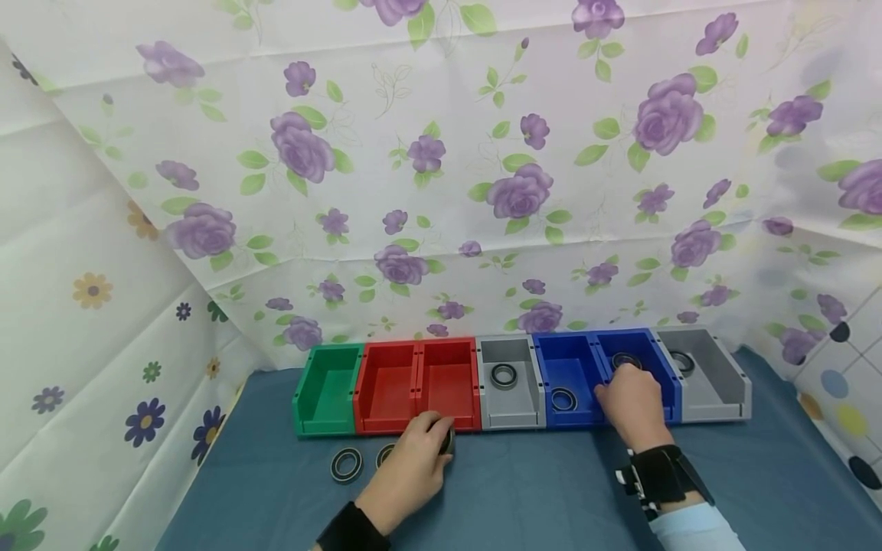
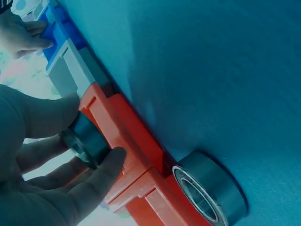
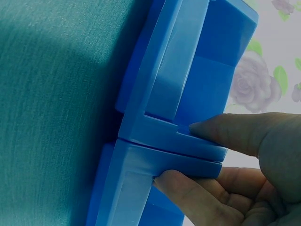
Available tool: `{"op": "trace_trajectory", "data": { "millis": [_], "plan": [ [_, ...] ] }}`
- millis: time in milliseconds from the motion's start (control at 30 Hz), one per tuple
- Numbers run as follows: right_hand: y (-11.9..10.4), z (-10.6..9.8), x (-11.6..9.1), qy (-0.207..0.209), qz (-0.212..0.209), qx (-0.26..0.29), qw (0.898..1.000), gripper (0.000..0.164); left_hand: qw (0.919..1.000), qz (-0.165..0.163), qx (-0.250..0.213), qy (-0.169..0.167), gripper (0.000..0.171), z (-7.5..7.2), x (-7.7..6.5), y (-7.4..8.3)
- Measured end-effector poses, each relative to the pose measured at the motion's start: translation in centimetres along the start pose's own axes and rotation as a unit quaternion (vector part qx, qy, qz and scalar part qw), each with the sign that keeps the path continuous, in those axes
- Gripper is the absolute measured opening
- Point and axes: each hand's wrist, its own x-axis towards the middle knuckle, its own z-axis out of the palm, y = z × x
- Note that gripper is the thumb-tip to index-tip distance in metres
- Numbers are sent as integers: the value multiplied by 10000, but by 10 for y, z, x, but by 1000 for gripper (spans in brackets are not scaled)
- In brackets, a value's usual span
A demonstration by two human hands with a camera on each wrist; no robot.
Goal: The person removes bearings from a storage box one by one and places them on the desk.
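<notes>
The two hands are apart. At six o'clock in the head view, the left hand (image 1: 406, 467) pinches a dark-sided metal ring bearing (image 2: 89, 139) between thumb and bent fingers, at that hand's two o'clock, by the front of the glossy red plastic bins (image 1: 448, 375). Two more ring bearings (image 1: 346, 465) sit at its nine and ten o'clock on slate-blue, finely textured cloth (image 1: 524, 490), the nearer partly hidden.

At four o'clock, the right hand (image 1: 632, 402) straddles the adjoining walls of two smooth blue plastic bins (image 1: 565, 360), thumb and forefinger either side; whether they squeeze the plastic I cannot tell. Each blue bin holds a ring, one at this hand's twelve o'clock, partly covered. Rings also lie in the boxy grey plastic bins (image 1: 717, 390) flanking the blue pair at nine and three o'clock.
</notes>
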Motion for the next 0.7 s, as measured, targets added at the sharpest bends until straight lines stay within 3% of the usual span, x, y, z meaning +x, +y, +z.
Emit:
{"op": "trace_trajectory", "data": {
  "millis": [233, 700],
  "plan": [
    [0, 1, 1, 75, -64, -22, 9999, 28, 9977, -34, 310, -605, 53, 6, -1, -1],
    [1, 1, 0, 37, -14, 32, 10000, 29, 9943, -15, 481, -955, 52, 12, 0, -3]
  ]
}}
